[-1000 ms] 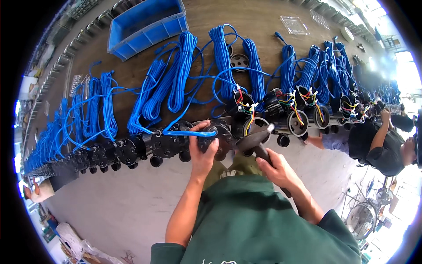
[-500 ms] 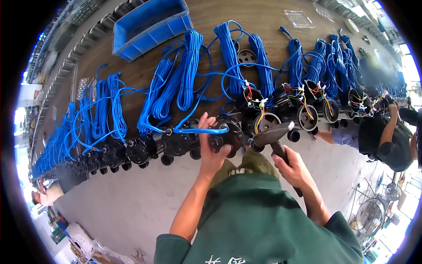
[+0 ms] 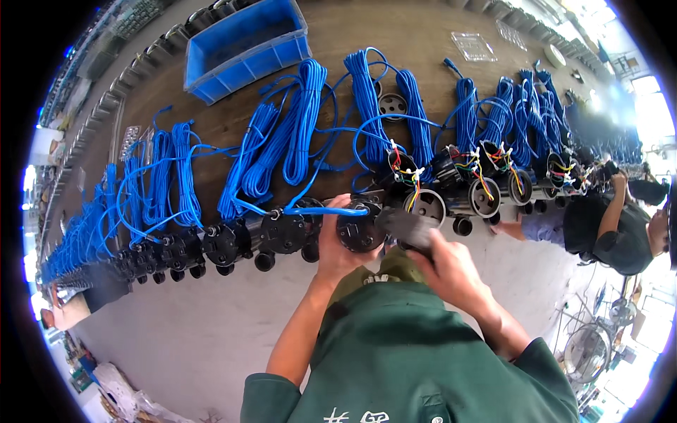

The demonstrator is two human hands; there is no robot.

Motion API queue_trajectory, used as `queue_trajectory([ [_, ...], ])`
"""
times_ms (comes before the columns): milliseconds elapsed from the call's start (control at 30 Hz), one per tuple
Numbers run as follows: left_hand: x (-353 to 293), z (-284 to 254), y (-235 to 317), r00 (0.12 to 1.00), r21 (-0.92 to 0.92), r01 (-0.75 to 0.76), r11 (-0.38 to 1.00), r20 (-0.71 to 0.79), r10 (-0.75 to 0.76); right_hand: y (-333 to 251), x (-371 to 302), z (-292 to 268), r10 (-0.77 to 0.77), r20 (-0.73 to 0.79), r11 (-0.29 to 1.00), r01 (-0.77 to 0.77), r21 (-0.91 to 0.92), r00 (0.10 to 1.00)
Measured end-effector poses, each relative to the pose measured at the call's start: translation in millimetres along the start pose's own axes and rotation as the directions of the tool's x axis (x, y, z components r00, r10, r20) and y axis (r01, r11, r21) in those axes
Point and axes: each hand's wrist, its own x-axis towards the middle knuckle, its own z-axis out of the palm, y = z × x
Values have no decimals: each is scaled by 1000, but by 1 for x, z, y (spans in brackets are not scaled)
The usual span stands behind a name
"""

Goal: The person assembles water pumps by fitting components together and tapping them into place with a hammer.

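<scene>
My left hand (image 3: 337, 247) is wrapped round the near left side of a round black housing (image 3: 361, 231) at the table's front edge. A blue cable (image 3: 324, 210) runs out of that housing and passes over my fingers. In my right hand (image 3: 451, 271) is a hammer (image 3: 409, 227), its head smeared by motion beside the housing's right side. Whether the head touches the housing, I cannot tell. Just beyond it, an open housing (image 3: 400, 168) shows coloured wires, and a grey round cover (image 3: 426, 206) hangs in front of it.
Similar black housings (image 3: 283, 233) line the table edge on both sides. Bundled blue cables (image 3: 306, 120) lie on the brown table (image 3: 423, 42). A blue crate (image 3: 247, 60) stands at the back left. Another person (image 3: 620, 225) works at the far right, and one (image 3: 77, 307) at the far left.
The hammer has swung left and down toward the housing with my right hand. My left hand has shifted down, its fingers now closed round the housing's side.
</scene>
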Motion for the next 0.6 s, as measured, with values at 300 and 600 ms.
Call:
queue_trajectory([
  [300,-15,0,-16,994,-58,95,994,-49,-98,-57,-11,-20,-413,10,909,411,77,911],
  [600,-10,-14,0,999,124,-1,992,-49,7,-67,14,-12,-58,149,996,47,71,987],
])
